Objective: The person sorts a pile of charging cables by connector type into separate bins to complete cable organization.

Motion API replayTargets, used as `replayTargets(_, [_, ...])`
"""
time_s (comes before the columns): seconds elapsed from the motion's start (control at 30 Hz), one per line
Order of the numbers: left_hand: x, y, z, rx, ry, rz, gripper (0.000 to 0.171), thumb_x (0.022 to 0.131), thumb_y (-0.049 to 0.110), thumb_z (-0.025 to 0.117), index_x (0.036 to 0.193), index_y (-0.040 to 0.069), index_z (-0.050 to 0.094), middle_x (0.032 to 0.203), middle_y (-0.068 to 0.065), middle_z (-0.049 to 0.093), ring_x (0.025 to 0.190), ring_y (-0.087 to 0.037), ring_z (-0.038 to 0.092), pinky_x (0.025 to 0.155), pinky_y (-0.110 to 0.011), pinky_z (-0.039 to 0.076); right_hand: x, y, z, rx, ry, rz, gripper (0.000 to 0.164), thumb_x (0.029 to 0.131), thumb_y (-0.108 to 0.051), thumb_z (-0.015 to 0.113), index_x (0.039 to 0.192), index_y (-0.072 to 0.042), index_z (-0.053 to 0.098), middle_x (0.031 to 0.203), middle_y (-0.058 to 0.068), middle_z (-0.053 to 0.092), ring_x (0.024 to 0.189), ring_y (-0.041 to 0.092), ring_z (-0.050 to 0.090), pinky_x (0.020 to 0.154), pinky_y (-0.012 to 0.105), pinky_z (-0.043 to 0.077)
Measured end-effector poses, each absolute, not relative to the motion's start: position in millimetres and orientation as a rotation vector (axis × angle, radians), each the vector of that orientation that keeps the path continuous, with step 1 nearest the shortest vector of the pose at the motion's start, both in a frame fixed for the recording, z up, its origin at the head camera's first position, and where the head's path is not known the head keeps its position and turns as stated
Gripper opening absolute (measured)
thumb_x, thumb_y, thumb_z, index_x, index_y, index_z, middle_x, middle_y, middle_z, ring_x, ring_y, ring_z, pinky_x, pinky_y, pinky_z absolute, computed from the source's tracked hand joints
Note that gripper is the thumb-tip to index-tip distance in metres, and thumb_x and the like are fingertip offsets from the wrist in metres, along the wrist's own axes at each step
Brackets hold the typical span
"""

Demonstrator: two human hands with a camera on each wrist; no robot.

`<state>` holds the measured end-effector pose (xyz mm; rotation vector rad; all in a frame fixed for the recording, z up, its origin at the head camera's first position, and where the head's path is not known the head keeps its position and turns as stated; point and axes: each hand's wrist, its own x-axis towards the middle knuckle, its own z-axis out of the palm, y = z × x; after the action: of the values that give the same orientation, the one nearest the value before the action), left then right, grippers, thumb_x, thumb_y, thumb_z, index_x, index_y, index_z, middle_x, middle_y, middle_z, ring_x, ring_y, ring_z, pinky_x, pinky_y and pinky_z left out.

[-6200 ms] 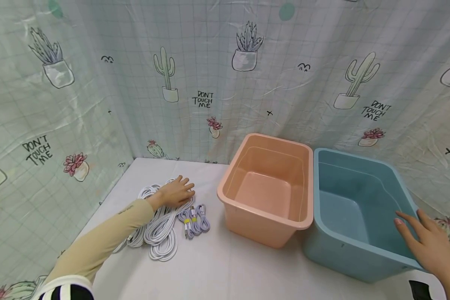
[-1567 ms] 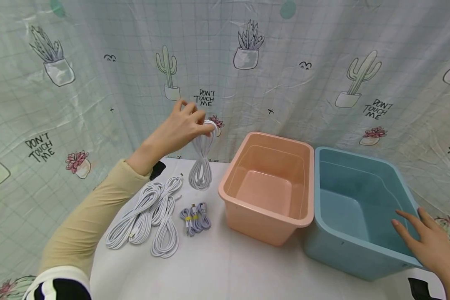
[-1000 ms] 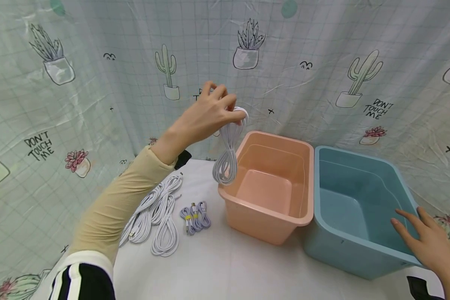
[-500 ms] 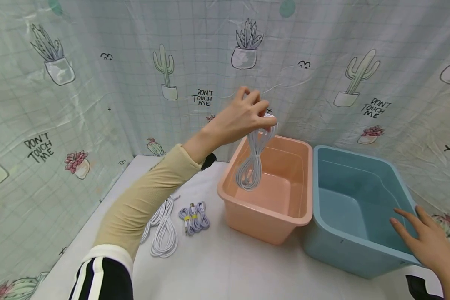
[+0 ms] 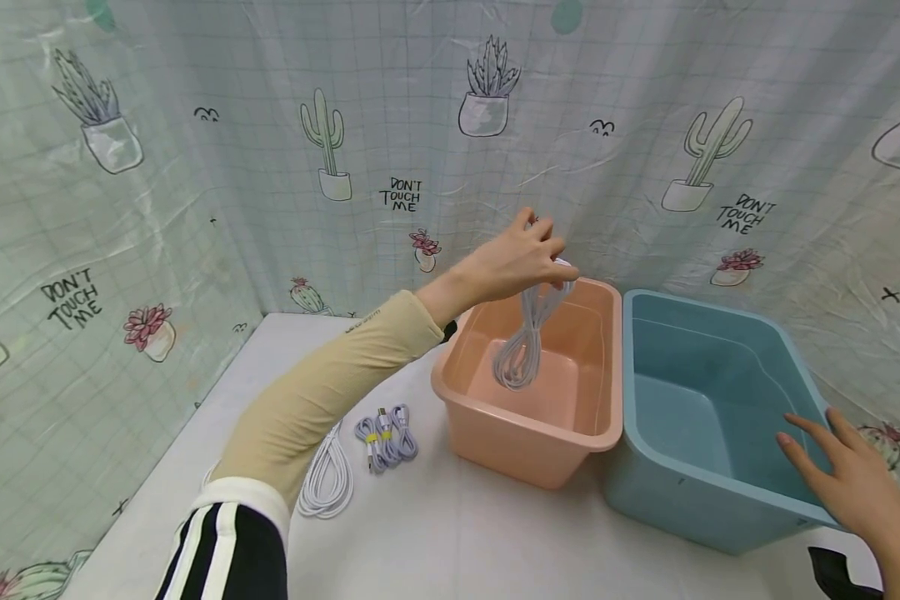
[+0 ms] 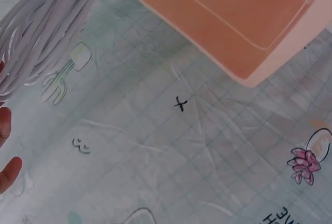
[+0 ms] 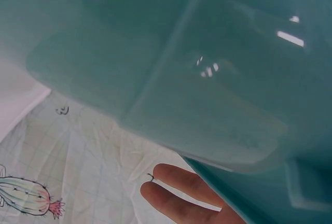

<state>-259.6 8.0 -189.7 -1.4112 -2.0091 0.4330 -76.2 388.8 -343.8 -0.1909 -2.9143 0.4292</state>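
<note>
My left hand (image 5: 521,260) pinches the top of a coiled white cable (image 5: 521,354), which hangs down over the inside of the peach bin (image 5: 461,400). The cable's strands (image 6: 46,27) fill the upper left of the left wrist view, with two fingertips below them. At the right, my right hand (image 5: 855,475) rests at the rim of the blue bin (image 5: 720,492), its fingers loosely spread. In the right wrist view two fingers (image 7: 181,203) show outside the blue bin's wall.
Left of the peach bin lie several small lilac cables (image 5: 386,439) with yellow ties. More coiled white cable (image 5: 327,483) lies beside them, partly hidden by my left sleeve (image 5: 330,375). A patterned curtain (image 5: 390,125) hangs behind the white table (image 5: 420,542).
My left hand has lifted one coiled white cable from the pile, carried it right over the peach bin, and lowered a little. The right hand has stayed at the blue bin.
</note>
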Motion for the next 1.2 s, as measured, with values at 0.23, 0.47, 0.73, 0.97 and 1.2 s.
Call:
replayTargets(0.23, [-266,24,-207,-1.444,-2.086,0.542,0.031,0.087,0.035,0.040,0.115,0.036,0.052,0.104,0.000,0.058,0.101,-0.024,0.049,0.094,-0.046,0.033,-77,388,-343,-0.199,-2.914,0.410,0.060,0.095,-0.039,0.034,0.127,0.012,0.033,0.137,0.041,-0.003,0.121,0.062,0.001,0.090,0.073,0.005])
replayTargets(0.47, [-268,32,-220,-1.468,-2.177,0.650,0.034,0.091,0.027,0.039,0.121,0.040,0.046,0.115,0.005,0.058,0.110,-0.024,0.047,0.101,-0.050,0.028,-77,387,-342,-0.198,-2.916,0.407,0.061,0.095,-0.039,0.034,0.127,0.012,0.033,0.137,0.042,-0.002,0.120,0.063,0.001,0.090,0.073,0.005])
replayTargets(0.73, [-270,36,-227,-1.504,-2.210,0.701,0.041,0.086,0.030,0.046,0.126,0.040,0.044,0.115,0.006,0.060,0.111,-0.025,0.048,0.102,-0.052,0.028,-77,388,-342,-0.218,-2.921,0.392,0.062,0.094,-0.041,0.034,0.128,0.011,0.032,0.137,0.042,-0.003,0.121,0.062,0.001,0.089,0.073,0.006])
replayTargets(0.97, [-272,37,-227,-1.480,-2.285,0.678,0.038,0.089,0.034,0.044,0.127,0.036,0.044,0.121,0.005,0.057,0.117,-0.024,0.046,0.102,-0.051,0.029,-78,387,-343,-0.216,-2.926,0.393,0.063,0.094,-0.042,0.033,0.128,0.011,0.032,0.137,0.042,-0.003,0.121,0.063,0.001,0.089,0.073,0.007])
replayTargets(1.2, [-278,33,-226,-1.438,-2.338,0.603,0.031,0.090,0.037,0.043,0.120,0.033,0.049,0.121,0.003,0.056,0.117,-0.023,0.045,0.102,-0.053,0.029,-78,387,-343,-0.195,-2.913,0.401,0.061,0.095,-0.040,0.034,0.127,0.012,0.033,0.137,0.042,-0.002,0.120,0.063,0.002,0.089,0.073,0.007])
